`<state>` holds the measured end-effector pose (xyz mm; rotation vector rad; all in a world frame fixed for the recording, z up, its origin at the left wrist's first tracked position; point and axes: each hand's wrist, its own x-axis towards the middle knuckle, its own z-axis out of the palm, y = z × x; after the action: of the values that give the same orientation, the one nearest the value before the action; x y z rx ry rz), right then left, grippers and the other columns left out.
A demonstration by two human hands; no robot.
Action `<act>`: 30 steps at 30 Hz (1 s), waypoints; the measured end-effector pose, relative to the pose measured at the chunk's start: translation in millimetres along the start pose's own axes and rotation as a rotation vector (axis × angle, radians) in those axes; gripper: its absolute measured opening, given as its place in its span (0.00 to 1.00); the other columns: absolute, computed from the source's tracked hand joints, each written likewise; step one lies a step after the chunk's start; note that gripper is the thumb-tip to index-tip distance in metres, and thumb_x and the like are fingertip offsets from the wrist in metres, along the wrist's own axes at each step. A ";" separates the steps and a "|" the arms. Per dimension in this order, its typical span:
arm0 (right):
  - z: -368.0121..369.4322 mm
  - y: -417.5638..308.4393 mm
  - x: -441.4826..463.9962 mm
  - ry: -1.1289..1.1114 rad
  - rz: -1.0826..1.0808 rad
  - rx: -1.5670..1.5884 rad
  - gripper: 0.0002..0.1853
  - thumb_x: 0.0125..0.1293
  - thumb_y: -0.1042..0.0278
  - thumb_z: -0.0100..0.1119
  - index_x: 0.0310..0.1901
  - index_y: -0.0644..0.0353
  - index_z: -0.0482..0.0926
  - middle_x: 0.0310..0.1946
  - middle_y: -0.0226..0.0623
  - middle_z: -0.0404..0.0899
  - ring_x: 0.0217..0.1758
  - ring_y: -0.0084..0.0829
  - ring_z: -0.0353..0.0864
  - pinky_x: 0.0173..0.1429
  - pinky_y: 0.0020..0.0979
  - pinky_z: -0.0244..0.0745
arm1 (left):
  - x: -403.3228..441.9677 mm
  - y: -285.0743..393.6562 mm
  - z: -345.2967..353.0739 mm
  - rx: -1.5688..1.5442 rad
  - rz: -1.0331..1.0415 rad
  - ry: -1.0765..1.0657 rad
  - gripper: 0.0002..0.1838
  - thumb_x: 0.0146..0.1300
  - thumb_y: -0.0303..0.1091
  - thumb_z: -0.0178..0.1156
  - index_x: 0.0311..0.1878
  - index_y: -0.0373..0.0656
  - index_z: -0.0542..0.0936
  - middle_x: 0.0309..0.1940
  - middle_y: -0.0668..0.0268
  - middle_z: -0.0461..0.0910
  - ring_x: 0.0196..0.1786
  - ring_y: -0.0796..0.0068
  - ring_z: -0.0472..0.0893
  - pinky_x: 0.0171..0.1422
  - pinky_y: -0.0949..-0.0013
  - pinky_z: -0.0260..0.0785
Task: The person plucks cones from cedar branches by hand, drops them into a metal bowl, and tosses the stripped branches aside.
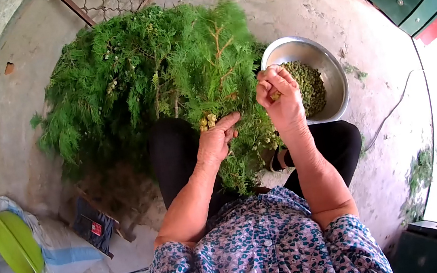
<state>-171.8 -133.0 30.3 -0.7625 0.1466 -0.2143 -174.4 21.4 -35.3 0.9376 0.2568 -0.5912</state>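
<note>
Green branches (124, 65), seemingly heaped on floor

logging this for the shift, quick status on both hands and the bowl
left hand at the green branches; right hand raised by the metal bowl, part filled; nothing seen between right hand and bowl

Both forearms reach forward, right fingers (273, 75) curled inward.

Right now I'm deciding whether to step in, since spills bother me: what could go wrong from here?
The shiny metal bowl sits close to the black-trousered right knee, so a leg shift might nudge it and spill the small green pieces. The feathery green branches reach near its side, so sprigs could fall in. The right hand is by the rim; pieces might drop outside.
</note>
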 end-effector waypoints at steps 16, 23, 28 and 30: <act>-8.4 30.1 -15.4 0.004 0.234 -0.478 0.13 0.59 0.72 0.59 0.45 0.69 0.74 0.17 0.26 0.68 0.14 0.14 0.59 0.15 0.19 0.51 | 2.8 -1.7 10.3 0.026 0.138 0.009 0.05 0.54 0.24 0.60 0.35 0.42 0.78 0.24 0.74 0.75 0.18 0.87 0.62 0.26 0.78 0.59; -16.1 38.4 -5.9 -0.004 0.250 -0.304 0.08 0.58 0.76 0.58 0.39 0.67 0.73 0.17 0.26 0.68 0.11 0.13 0.57 0.12 0.18 0.46 | 6.4 -2.3 9.6 0.041 0.128 0.029 0.04 0.54 0.25 0.60 0.35 0.42 0.78 0.22 0.74 0.74 0.17 0.86 0.61 0.26 0.77 0.59; -12.6 35.8 -6.9 -0.047 0.211 -0.262 0.08 0.57 0.78 0.59 0.38 0.66 0.72 0.18 0.27 0.68 0.12 0.14 0.58 0.12 0.18 0.47 | 11.7 -10.1 1.9 0.015 0.098 0.026 0.04 0.56 0.25 0.59 0.36 0.39 0.79 0.26 0.71 0.75 0.21 0.85 0.64 0.29 0.78 0.60; -15.1 34.0 -4.1 0.002 0.311 -0.235 0.10 0.57 0.79 0.59 0.39 0.67 0.71 0.18 0.27 0.69 0.13 0.14 0.59 0.13 0.18 0.48 | 10.0 -10.9 4.0 0.030 0.105 0.041 0.05 0.56 0.26 0.59 0.36 0.39 0.79 0.27 0.71 0.76 0.23 0.85 0.65 0.29 0.78 0.60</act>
<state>-174.2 -118.2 -3.9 -0.9605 0.2931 0.1000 -172.8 9.7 -44.9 0.9862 0.2339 -0.4804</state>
